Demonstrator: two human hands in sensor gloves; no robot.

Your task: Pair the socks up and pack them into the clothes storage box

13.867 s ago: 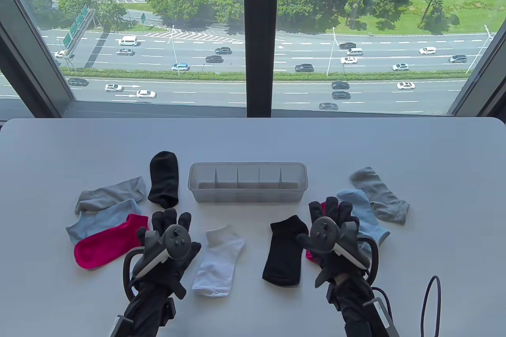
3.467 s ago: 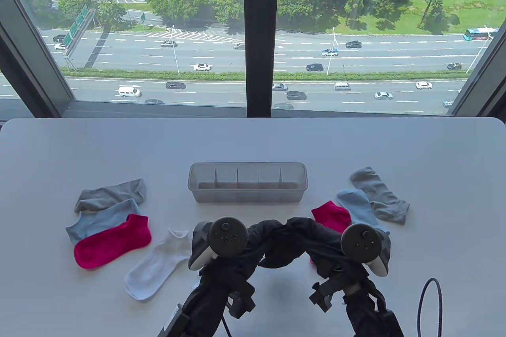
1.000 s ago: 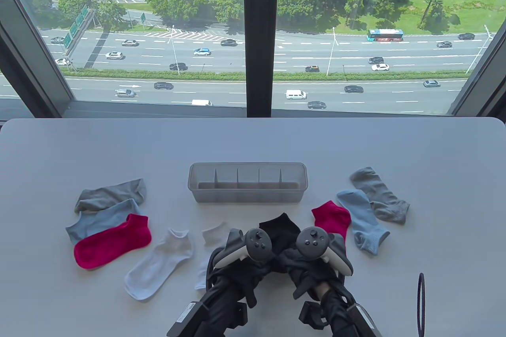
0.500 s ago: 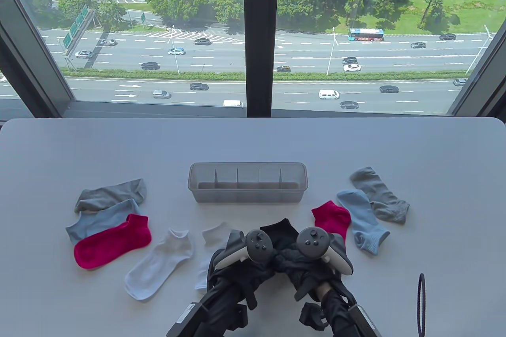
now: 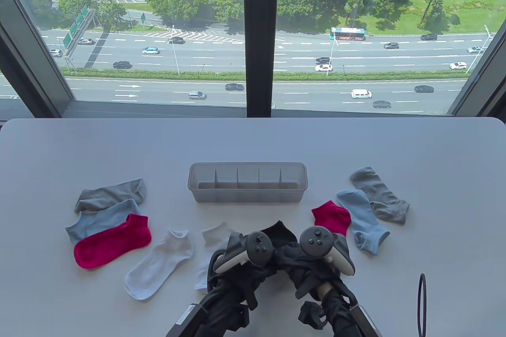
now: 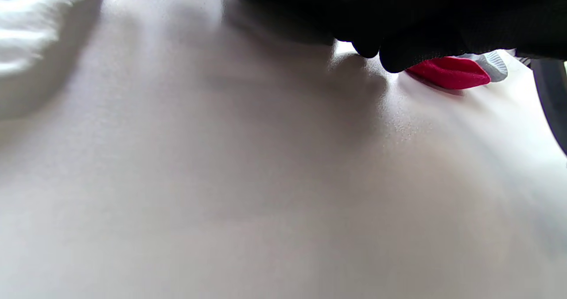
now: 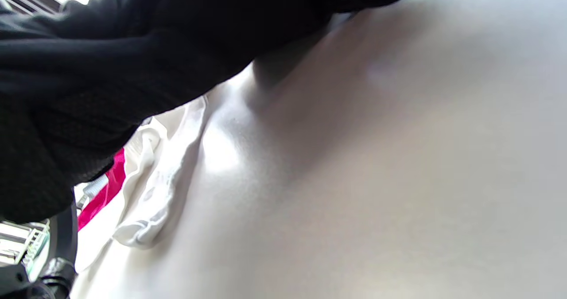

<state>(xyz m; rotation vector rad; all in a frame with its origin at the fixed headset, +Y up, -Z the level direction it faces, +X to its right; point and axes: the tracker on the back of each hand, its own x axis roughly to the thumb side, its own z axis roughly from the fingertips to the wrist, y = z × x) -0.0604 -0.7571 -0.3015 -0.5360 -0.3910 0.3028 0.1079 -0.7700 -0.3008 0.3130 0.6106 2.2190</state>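
Two black socks [image 5: 279, 233] lie stacked at the near middle of the table, toe end pointing at the clear divided storage box [image 5: 248, 194]. My left hand [image 5: 264, 261] and right hand [image 5: 297, 261] are side by side over their near end, fingers curled into the black fabric [image 6: 398, 15] [image 7: 133, 60]; the fingertips themselves are mostly hidden under the trackers. Left of the hands lie two white socks [image 5: 158, 264] [image 5: 215, 234]. A pink sock [image 5: 112, 240], a light blue sock [image 5: 102, 218] and a grey sock [image 5: 110, 194] overlap at the far left.
On the right lie a second pink sock [image 5: 331, 216], light blue sock [image 5: 363, 220] and grey sock [image 5: 379, 194]. All the box's compartments hold nothing. A dark cable loop [image 5: 421, 301] lies by the table's near right edge. A window runs behind the table.
Since 13.9 s ago both black socks were brought together at the centre and a white sock was moved left. Over the last second the hands stayed put and the black toe end drew slightly nearer.
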